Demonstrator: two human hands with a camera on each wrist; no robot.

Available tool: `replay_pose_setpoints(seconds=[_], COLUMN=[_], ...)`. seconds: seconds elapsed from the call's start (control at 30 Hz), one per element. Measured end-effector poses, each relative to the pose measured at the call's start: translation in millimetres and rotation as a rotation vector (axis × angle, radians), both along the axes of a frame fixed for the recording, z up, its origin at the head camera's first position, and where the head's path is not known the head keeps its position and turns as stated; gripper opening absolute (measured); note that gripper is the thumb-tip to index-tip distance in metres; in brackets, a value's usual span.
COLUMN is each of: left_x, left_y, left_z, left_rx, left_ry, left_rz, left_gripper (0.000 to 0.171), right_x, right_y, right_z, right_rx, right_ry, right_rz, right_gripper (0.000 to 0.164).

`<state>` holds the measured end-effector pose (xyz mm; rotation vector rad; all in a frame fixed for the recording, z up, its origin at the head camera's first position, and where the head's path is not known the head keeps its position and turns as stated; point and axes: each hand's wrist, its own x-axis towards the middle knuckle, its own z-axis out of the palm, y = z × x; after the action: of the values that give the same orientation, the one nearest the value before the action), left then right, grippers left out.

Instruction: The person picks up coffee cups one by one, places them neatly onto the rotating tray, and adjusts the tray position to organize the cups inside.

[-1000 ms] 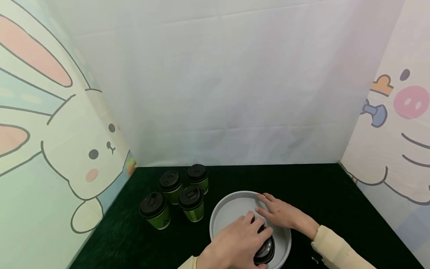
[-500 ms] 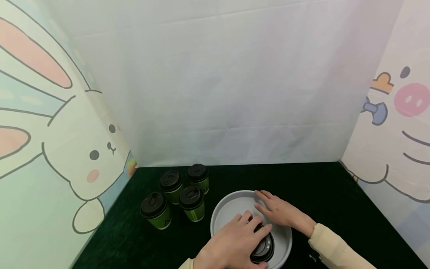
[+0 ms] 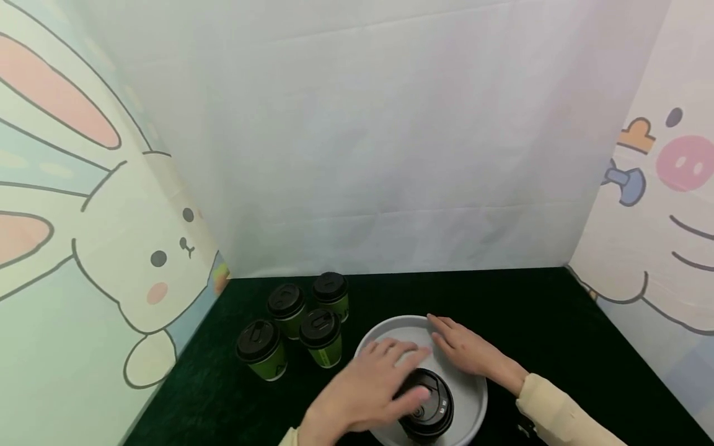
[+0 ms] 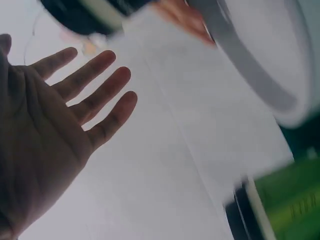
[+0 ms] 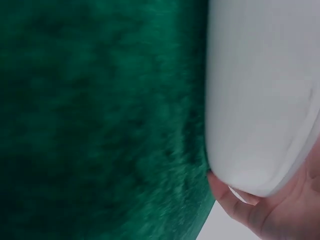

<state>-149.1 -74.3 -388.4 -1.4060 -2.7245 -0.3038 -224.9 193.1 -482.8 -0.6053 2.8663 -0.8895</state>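
A lidded paper coffee cup (image 3: 443, 406) with a black lid stands in a round light-grey tray (image 3: 478, 402). My left hand (image 3: 365, 384) hovers over the cup's left side, fingers spread, and its thumb overlaps the lid in the head view. The left wrist view shows that palm and its fingers (image 4: 107, 102) holding nothing, with the cup (image 4: 82, 15) beyond. At the tray's far right side, my right hand (image 3: 468, 350) holds the rim, thumb inside. From the right wrist, fingers (image 5: 232, 205) lie against the outer wall of the tray (image 5: 255, 100).
Several green paper cups with black lids, one of them the front right cup (image 3: 321, 337), stand grouped left of the tray. A dark green cloth (image 3: 535, 334) covers the table. A white curtain (image 3: 390, 155) rises behind, with cartoon-printed sheets at both sides.
My left hand has let go of the cup in the tray and moved up and left, its fingers opening out. The right hand stays at the tray's rim.
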Motion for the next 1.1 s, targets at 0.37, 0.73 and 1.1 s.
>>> replay_pose_setpoints(seconds=[0.37,0.73,1.1], left_x=[-29.3,-23.3,-15.7], left_y=[-84.2,-141.7,-161.0], left_z=[7.2,-17.8,-34.3], left_rx=[0.048,0.024,0.01], left_ry=[0.206,0.338,0.273], left_rz=[0.392,0.624,0.704], left_gripper=[0.049,0.047,0.049], right_x=[32.1,67.9,102.5], right_y=[18.4,25.5,20.5], right_z=[-8.4,-6.5,-3.2], right_rx=[0.088,0.067,0.152], right_ry=[0.188,0.113,0.143], right_rz=[-0.007,-0.168,-0.257], right_gripper=[0.052,0.052,0.056])
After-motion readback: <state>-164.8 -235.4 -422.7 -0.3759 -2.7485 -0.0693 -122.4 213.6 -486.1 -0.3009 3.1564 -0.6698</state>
